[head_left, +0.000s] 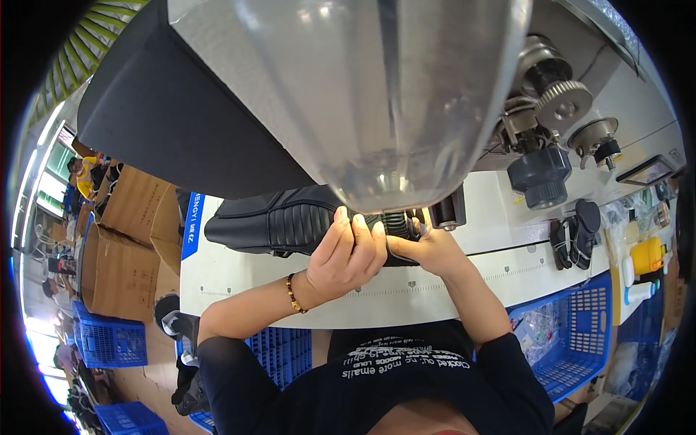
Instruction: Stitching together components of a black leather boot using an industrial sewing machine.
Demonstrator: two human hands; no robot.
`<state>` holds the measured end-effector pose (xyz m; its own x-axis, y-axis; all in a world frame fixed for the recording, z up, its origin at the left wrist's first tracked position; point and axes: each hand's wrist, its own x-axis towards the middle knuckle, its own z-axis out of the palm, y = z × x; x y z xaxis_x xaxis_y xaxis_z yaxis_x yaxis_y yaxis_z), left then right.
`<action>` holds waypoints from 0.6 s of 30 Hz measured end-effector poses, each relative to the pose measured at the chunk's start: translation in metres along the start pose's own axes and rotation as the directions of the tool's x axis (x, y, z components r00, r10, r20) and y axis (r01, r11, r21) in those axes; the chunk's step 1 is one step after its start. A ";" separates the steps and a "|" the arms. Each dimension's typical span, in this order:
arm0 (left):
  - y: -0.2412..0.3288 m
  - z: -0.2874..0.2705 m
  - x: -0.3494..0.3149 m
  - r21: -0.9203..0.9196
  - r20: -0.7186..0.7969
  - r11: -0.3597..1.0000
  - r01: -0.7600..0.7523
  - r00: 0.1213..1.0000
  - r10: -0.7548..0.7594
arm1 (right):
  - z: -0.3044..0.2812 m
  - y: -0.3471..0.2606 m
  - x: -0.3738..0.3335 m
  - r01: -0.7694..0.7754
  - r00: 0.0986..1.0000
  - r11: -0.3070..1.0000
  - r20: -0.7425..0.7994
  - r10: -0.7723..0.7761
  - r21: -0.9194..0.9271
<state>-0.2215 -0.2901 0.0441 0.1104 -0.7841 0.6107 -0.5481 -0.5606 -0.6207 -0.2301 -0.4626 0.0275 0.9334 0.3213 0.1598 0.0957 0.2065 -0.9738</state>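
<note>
Your one view comes from your head, looking steeply down past your own chest onto the desk [406, 290]. It sits very close beneath the sewing machine [348, 94], whose rounded body fills the upper frame; the fisheye bends the desk's edges.

Brown cardboard boxes [119, 239] stand stacked at the left of the frame, beside the white table. A narrow blue label strip [193, 225] with white print runs down the table's left edge. At the far right sits a small dark-framed screen [647, 172], tilted.
</note>
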 end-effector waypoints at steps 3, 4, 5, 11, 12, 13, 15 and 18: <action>-0.004 0.002 0.004 -0.060 0.007 0.998 0.037 0.999 -0.037 | 0.000 0.000 0.007 -0.023 0.998 0.997 -0.061 0.028 0.079; -0.006 0.003 0.005 -0.082 0.017 0.995 0.056 0.998 -0.055 | 0.002 -0.002 0.007 -0.021 0.998 0.996 -0.062 0.026 0.081; -0.007 0.006 0.004 -0.080 0.010 0.995 0.057 0.998 -0.056 | 0.004 -0.006 0.007 -0.005 0.996 0.998 -0.093 0.011 0.070; -0.004 0.011 0.004 -0.071 0.000 0.994 0.081 0.997 -0.081 | -0.001 -0.006 0.006 0.033 0.987 0.999 -0.156 -0.031 0.006; 0.000 0.012 0.000 -0.073 0.000 0.994 0.080 0.997 -0.080 | -0.005 -0.003 0.006 0.050 0.987 0.994 -0.147 -0.064 -0.098; 0.007 0.015 -0.007 -0.128 0.000 0.976 0.178 0.984 -0.179 | -0.008 -0.001 0.004 0.048 0.987 0.994 -0.149 -0.062 -0.098; 0.023 0.021 -0.020 -0.187 0.001 0.944 0.273 0.961 -0.277 | -0.014 0.002 0.001 0.038 0.969 0.927 -0.212 -0.124 -0.373; 0.049 0.042 -0.046 0.080 0.053 0.916 0.394 0.916 -0.398 | -0.002 -0.004 0.001 0.087 0.934 0.885 -0.271 -0.233 -0.458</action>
<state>-0.2189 -0.2928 -0.0345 0.3634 -0.5090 0.7803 -0.3920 -0.8433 -0.3676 -0.2293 -0.4648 0.0316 0.9433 0.0016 0.3319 0.3246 -0.2129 -0.9216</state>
